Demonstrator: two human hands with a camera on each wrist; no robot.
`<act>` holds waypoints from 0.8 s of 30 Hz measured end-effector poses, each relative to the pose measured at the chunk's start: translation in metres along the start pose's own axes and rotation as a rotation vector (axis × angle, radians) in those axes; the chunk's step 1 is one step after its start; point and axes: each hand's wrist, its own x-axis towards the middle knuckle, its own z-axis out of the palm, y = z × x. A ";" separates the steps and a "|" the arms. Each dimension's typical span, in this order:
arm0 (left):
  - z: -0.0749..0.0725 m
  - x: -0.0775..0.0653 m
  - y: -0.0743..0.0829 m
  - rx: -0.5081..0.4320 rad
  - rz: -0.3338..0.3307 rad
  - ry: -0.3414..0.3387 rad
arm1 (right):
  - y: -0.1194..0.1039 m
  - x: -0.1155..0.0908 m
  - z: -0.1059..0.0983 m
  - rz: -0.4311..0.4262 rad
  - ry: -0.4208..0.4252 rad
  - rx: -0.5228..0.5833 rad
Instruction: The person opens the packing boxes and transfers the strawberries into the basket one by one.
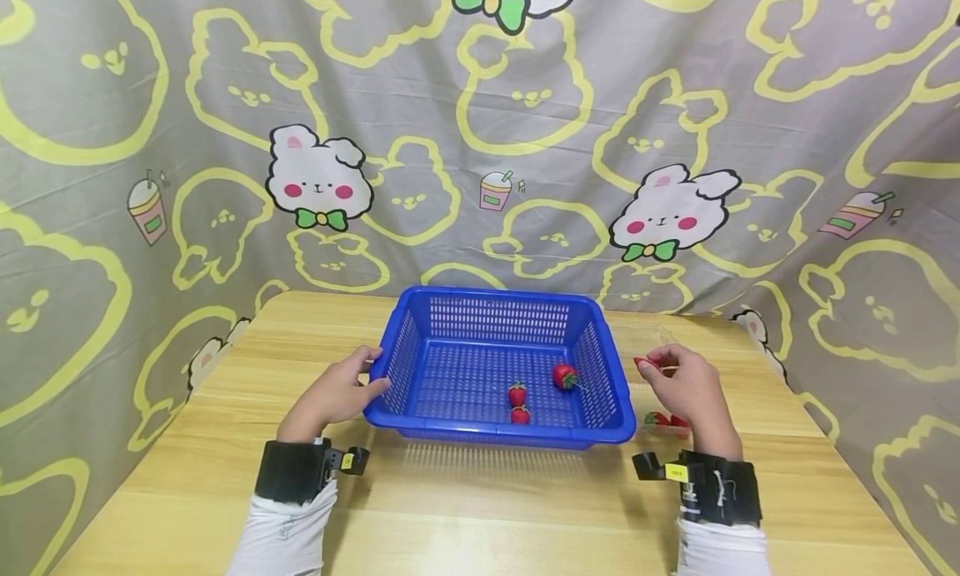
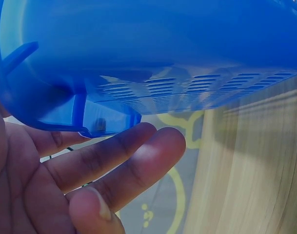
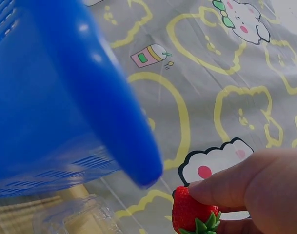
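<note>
A blue plastic basket [image 1: 480,433] with slotted walls stands on the table. Inside it lie several red strawberries with green leaves, two of them close together [image 1: 517,394] and another strawberry [image 1: 564,376] nearer the right wall. My left hand [image 1: 339,393] holds the basket's left rim, thumb over the top and fingers along the outer side; the two longer fingers [image 2: 153,151] stretch below the rim. Just beyond the right rim, my right hand [image 1: 692,386] pinches a strawberry [image 3: 189,212] between thumb and fingers, its leaves pointing down in the right wrist view.
A clear plastic box [image 3: 85,219] sits on the wooden table [image 1: 480,518] right of the basket, partly hidden by my right hand. More strawberries [image 1: 658,420] show in it. A grey patterned curtain [image 1: 420,184] hangs around the table's back and sides.
</note>
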 end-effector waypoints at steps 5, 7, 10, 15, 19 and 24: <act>-0.001 0.000 0.001 -0.001 0.007 0.000 | -0.001 0.000 0.001 -0.021 0.011 -0.001; -0.001 0.000 0.001 -0.003 0.010 -0.001 | -0.002 0.000 0.001 -0.032 0.018 0.000; -0.001 0.000 0.001 -0.005 0.007 -0.001 | -0.004 0.000 0.001 -0.043 0.026 0.003; -0.001 0.000 0.001 -0.001 0.005 0.002 | -0.006 -0.001 0.001 -0.050 0.033 -0.010; 0.000 0.001 0.001 0.006 0.009 0.004 | -0.008 -0.001 0.002 -0.057 0.038 -0.014; 0.000 0.000 0.002 0.007 0.010 0.002 | -0.009 -0.001 0.002 -0.069 0.047 -0.020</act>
